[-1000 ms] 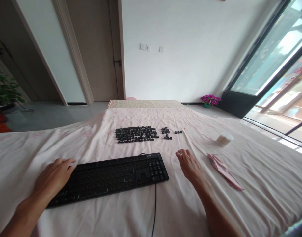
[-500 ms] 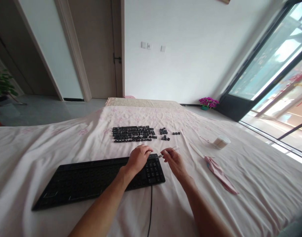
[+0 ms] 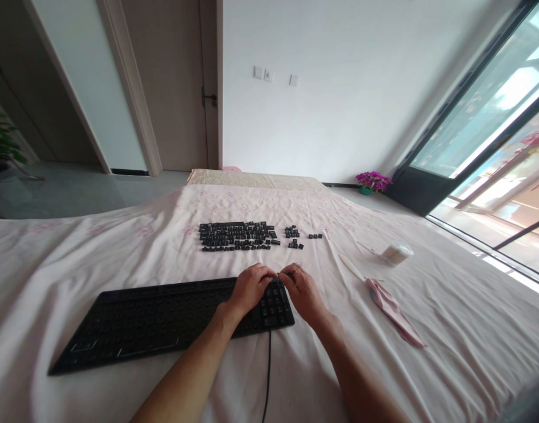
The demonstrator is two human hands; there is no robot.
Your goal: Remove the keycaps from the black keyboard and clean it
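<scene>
left hand and right hand meet over the right end of the keyboard on the bed; fingers curled together, what they pinch cannot be told. loose keycaps lie beyond, well apart.

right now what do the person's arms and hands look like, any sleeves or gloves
Both forearms are bare as far as the picture shows, with no sleeves in view. The left hand and right hand wear no gloves. No watch or bracelet shows at either wrist.
</scene>
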